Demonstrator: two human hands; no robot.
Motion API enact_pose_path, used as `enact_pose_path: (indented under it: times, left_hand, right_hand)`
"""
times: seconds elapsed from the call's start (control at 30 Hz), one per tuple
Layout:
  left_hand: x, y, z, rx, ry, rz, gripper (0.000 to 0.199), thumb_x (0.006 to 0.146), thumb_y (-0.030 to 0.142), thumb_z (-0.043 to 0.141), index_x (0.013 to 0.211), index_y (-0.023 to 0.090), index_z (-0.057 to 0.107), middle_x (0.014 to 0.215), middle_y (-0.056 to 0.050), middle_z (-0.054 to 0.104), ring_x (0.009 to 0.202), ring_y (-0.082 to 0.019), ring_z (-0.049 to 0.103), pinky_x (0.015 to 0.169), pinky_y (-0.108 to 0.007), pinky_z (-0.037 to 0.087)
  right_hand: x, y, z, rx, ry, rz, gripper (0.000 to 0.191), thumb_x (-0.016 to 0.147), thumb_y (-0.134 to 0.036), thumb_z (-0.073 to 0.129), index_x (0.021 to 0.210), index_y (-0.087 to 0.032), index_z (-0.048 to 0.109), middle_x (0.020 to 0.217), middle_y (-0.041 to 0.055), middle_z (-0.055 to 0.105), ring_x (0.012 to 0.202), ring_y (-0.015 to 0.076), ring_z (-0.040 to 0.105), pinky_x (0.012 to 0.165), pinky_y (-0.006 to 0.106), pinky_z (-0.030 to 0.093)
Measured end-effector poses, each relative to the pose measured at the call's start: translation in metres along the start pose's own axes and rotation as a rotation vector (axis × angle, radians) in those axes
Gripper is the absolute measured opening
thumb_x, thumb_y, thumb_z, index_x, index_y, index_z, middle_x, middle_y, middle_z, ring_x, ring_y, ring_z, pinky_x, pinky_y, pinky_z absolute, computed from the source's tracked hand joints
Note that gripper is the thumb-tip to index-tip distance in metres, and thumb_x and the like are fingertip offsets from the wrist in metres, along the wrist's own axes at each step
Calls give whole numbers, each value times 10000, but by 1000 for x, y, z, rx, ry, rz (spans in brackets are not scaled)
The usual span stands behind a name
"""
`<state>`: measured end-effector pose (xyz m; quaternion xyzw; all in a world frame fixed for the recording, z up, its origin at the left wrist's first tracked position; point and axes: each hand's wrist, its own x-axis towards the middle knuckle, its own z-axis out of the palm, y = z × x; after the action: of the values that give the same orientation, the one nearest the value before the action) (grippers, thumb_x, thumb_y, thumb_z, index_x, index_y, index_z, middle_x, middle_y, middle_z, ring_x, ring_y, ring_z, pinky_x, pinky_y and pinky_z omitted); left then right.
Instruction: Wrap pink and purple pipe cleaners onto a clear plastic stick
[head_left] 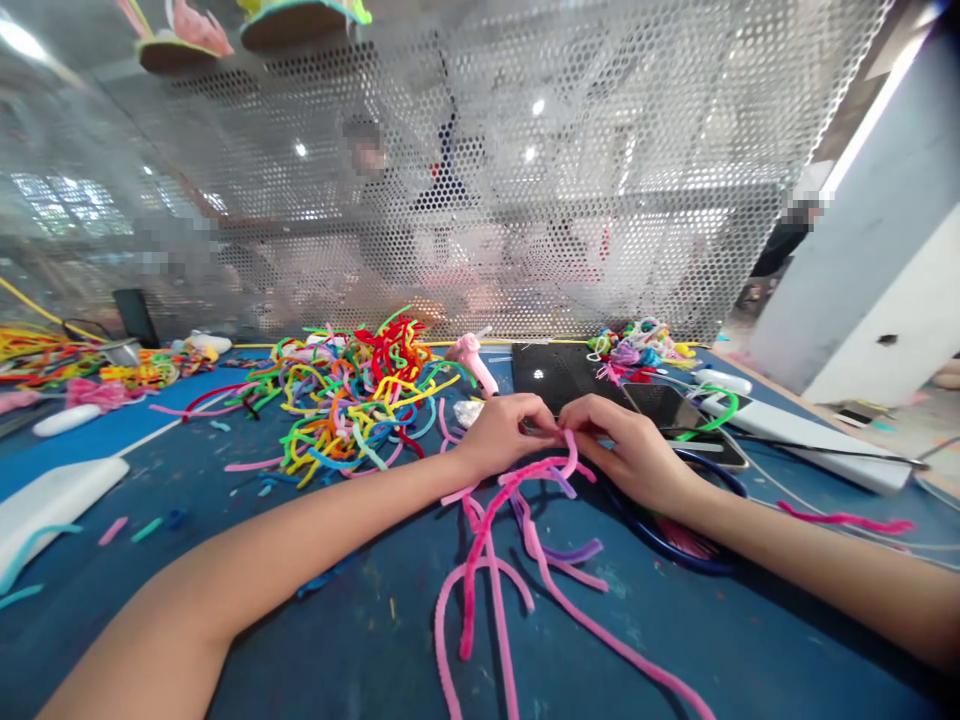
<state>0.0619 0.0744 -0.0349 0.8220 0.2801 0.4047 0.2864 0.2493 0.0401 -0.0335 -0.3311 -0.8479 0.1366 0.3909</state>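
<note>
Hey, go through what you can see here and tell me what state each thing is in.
Left hand, fingers pinched at the pink pipe cleaners
Right hand, fingers pinched there too
Pink pipe cleaners, bent, loose ends spread across the table
Mixed pile, tangled and loose
Pink tool, tilted, untouched
Black panel, lying flat
Mesh screen, upright

Left hand (504, 436), right hand (637, 452), pink pipe cleaners (472, 572)
</note>
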Motion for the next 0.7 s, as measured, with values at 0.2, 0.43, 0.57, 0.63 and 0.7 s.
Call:
enact_pose_path:
  times: [0.2,0.43,0.57,0.63,0.7]
  left_hand:
    - [-2,2,-1,105,-10,28,159,713,226,696,632,149,583,724,2,601,670,-111,547,609,-213,406]
    - [-3,0,-1,112,26,149,209,745,291,685,620,145,604,700,-14,613,654,-114,554,616,-224,415]
    - [-3,1,-1,74,43,153,230,761,345,668,648,146,640,716,-37,649,675,-131,592,645,-244,449]
    - [-3,1,-1,68,45,169,211,764,336,666,670,147,656,730,-46,662,695,-140,607,670,-254,461]
    - [-3,1,-2,73,43,197,158,765,289,669,692,149,666,747,-49,671,720,-145,616,702,-263,469]
  right_hand:
    - [-1,-2,-1,-5,-13,-18,75,879,-188,461,871,-191,536,906,55,599,769,139,560,651,256,475]
    - [-1,-1,-1,14,4,-12,88,886,-220,470,851,-190,545,900,55,617,792,146,581,666,258,484]
    - [-1,0,-1,29,25,53,95,875,-232,489,845,-190,569,864,50,637,745,149,589,634,262,475]
    - [-1,0,-1,51,32,88,100,869,-248,500,840,-190,576,855,49,647,735,153,596,627,266,475]
    - [-1,0,-1,76,38,104,107,868,-264,505,837,-191,578,854,48,654,736,154,602,631,269,480]
